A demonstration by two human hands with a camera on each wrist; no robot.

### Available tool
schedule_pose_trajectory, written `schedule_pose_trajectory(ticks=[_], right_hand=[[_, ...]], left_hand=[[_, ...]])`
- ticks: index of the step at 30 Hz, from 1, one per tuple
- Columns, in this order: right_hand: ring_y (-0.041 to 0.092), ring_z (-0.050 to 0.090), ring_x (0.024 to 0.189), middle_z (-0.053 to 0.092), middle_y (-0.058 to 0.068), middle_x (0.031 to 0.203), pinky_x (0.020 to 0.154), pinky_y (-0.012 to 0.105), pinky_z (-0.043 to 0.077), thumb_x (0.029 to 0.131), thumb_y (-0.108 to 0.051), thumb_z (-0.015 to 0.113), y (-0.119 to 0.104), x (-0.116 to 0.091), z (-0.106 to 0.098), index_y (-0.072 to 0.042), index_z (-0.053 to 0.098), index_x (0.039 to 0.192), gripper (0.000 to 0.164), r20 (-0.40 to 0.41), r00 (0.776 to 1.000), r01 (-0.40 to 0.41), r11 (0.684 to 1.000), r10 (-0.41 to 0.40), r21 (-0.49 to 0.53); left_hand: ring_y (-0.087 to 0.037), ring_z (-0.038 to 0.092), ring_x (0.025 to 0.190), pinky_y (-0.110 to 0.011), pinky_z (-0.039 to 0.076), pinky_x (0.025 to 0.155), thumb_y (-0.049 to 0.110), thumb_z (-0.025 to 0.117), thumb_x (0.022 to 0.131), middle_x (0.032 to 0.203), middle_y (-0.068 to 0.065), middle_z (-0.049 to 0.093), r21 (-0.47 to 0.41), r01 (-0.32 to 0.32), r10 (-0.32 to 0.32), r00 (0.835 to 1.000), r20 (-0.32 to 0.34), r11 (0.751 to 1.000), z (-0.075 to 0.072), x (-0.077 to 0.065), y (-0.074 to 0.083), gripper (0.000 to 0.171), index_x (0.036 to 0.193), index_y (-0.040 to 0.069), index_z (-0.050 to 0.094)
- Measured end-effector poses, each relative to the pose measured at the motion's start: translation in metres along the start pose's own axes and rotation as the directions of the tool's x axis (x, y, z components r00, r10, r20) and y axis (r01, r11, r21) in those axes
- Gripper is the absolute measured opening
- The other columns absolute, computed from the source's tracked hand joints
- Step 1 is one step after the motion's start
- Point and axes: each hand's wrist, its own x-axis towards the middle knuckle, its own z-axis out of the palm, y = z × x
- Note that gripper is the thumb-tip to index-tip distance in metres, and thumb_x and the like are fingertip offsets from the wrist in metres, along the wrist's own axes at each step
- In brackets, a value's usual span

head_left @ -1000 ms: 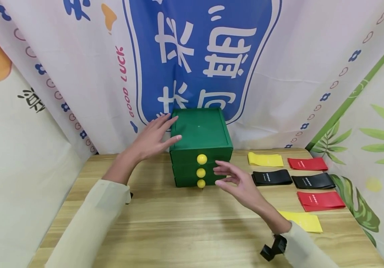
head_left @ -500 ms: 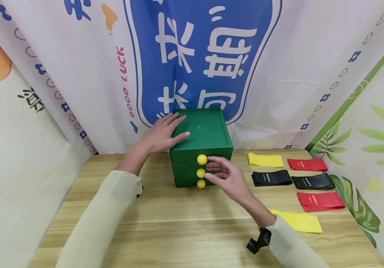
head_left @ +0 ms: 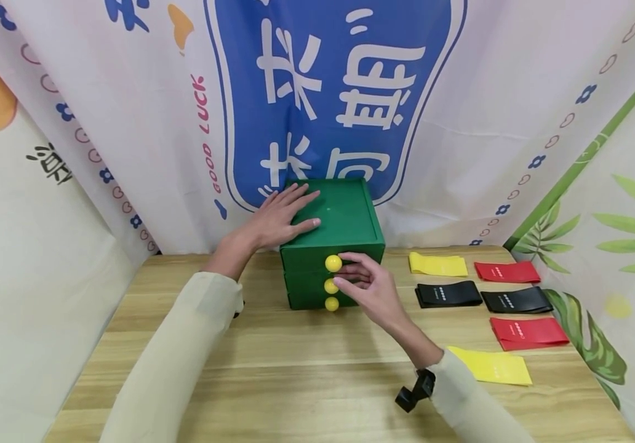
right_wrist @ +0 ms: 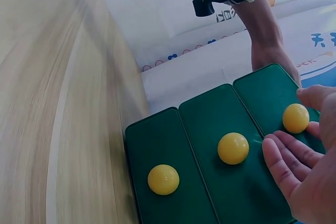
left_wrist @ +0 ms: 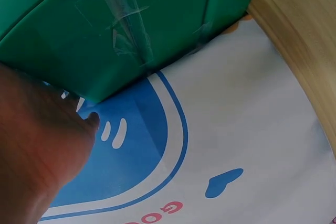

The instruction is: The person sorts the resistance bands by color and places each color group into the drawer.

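A green box (head_left: 334, 215) with three stacked drawers stands against the cloth backdrop. Each drawer front carries a round yellow knob. My left hand (head_left: 281, 221) lies over the left part of the box's top with its fingers spread and straight. My right hand (head_left: 370, 286) is at the drawer fronts, its fingers apart on either side of the top knob (right_wrist: 295, 118). In the right wrist view a gap shows between the fingertips and that knob. The middle knob (right_wrist: 233, 148) and bottom knob (right_wrist: 163, 179) sit on their fronts, all drawers pushed in.
Folded bands lie on the wooden table (head_left: 295, 381) at the right: yellow (head_left: 438, 264), red (head_left: 507, 271) and black (head_left: 449, 294) ones among them. A printed cloth (head_left: 461, 123) hangs directly behind the box.
My right hand has moved left, from beside the box to the top knob. My left hand has slid right, farther over the box's top. The box has stayed put.
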Motion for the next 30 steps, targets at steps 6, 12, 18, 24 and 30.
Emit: schedule_pose_trajectory(ticks=[6, 12, 18, 24, 30], right_hand=[[0.028, 0.077, 0.095, 0.078, 0.013, 0.109, 0.081, 0.028, 0.061, 0.097, -0.012, 0.079, 0.000, 0.005, 0.006, -0.010, 0.069, 0.134, 0.038, -0.018, 1.000, 0.015, 1.000, -0.015, 0.007], [0.048, 0.074, 0.087, 0.077, 0.019, 0.103, 0.072, 0.033, 0.065, 0.096, -0.008, 0.079, 0.000, 0.011, 0.012, -0.004, 0.071, 0.127, 0.032, -0.053, 0.998, 0.021, 0.996, -0.016, 0.088], [0.046, 0.073, 0.081, 0.078, 0.019, 0.098, 0.066, 0.029, 0.063, 0.096, -0.010, 0.080, 0.001, 0.012, 0.017, -0.005, 0.072, 0.122, 0.028, -0.107, 0.994, 0.025, 0.996, -0.016, 0.087], [0.043, 0.073, 0.079, 0.078, 0.017, 0.097, 0.064, 0.030, 0.063, 0.096, -0.011, 0.081, 0.002, 0.012, 0.018, -0.006, 0.073, 0.121, 0.027, -0.134, 0.991, 0.033, 0.997, -0.023, 0.068], [0.047, 0.072, 0.079, 0.077, 0.018, 0.096, 0.061, 0.028, 0.061, 0.095, -0.007, 0.081, 0.002, 0.008, 0.018, -0.003, 0.073, 0.121, 0.027, -0.146, 0.989, 0.033, 0.998, -0.024, 0.060]], left_hand=[[-0.026, -0.003, 0.166, -0.056, -0.004, 0.131, 0.061, 0.039, 0.109, 0.179, -0.003, 0.007, 0.067, 0.006, -0.009, 0.999, 0.051, 0.998, 0.000, 0.000, 0.000, 0.071, 0.171, 0.031, 0.021], [-0.025, -0.004, 0.165, -0.055, -0.006, 0.131, 0.062, 0.036, 0.110, 0.179, -0.001, 0.008, 0.113, 0.018, -0.025, 0.998, 0.057, 0.993, 0.001, 0.000, 0.001, 0.069, 0.171, 0.033, 0.022], [-0.024, -0.005, 0.165, -0.054, -0.006, 0.131, 0.064, 0.033, 0.110, 0.179, 0.000, 0.008, 0.120, 0.022, -0.029, 0.998, 0.062, 0.993, 0.001, 0.001, 0.001, 0.069, 0.171, 0.035, 0.021], [-0.023, -0.004, 0.165, -0.055, -0.006, 0.130, 0.065, 0.032, 0.110, 0.179, 0.002, 0.008, 0.109, 0.027, -0.032, 0.998, 0.051, 0.994, 0.001, 0.001, 0.003, 0.068, 0.171, 0.037, 0.021], [-0.023, -0.005, 0.165, -0.056, -0.005, 0.131, 0.065, 0.031, 0.109, 0.179, 0.001, 0.008, 0.090, 0.026, -0.031, 0.998, 0.053, 0.996, 0.004, 0.002, 0.003, 0.069, 0.171, 0.036, 0.020]])
